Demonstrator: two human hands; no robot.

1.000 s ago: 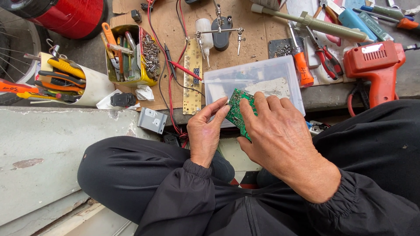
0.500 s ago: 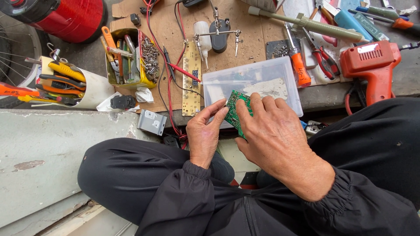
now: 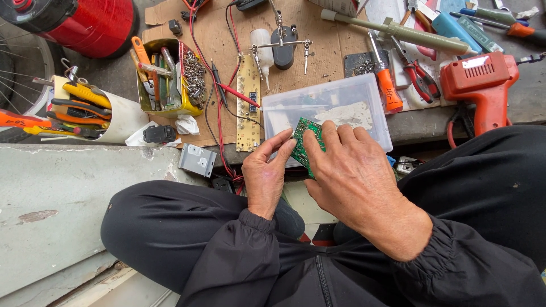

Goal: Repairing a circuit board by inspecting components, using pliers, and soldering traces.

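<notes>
**A:** Where do the hands stand?

**B:** Close together over the lap. The right hand point(image 3: 355, 176) covers most of a small green circuit board point(image 3: 305, 142), fingers curled over its top edge and clamped on it. The left hand point(image 3: 265, 173) meets the board from its side, thumb and fingertips pinching the near edge. So both grip the same board, held tilted, just in front of the clear plastic box point(image 3: 327, 108).

**A:** Is anything being done to the board?

**B:** No tool is in either hand. The board looks bare on the bit I can see; whether parts or wires are on it, I cannot tell, since the right hand hides most of it. I judge it a handling or inspecting stage, with no soldering or fastening underway.

**A:** And what waits around?

**B:** Just beyond the box lies a long tan board with a small display point(image 3: 248, 108), red and black leads trailing across the cardboard sheet point(image 3: 324, 42). A clip stand point(image 3: 282, 45) sits behind it. On the right, an orange-red soldering gun point(image 3: 480, 85), untouched, and an orange-handled screwdriver point(image 3: 387, 85) beside red pliers point(image 3: 418, 77). On the left, a yellow tin of screws and tools point(image 3: 170, 79) and a white cup of pliers point(image 3: 94, 111).

**A:** So what is left?

**B:** As I judge it, any joining work: the tools all lie well apart from the hands.
</notes>
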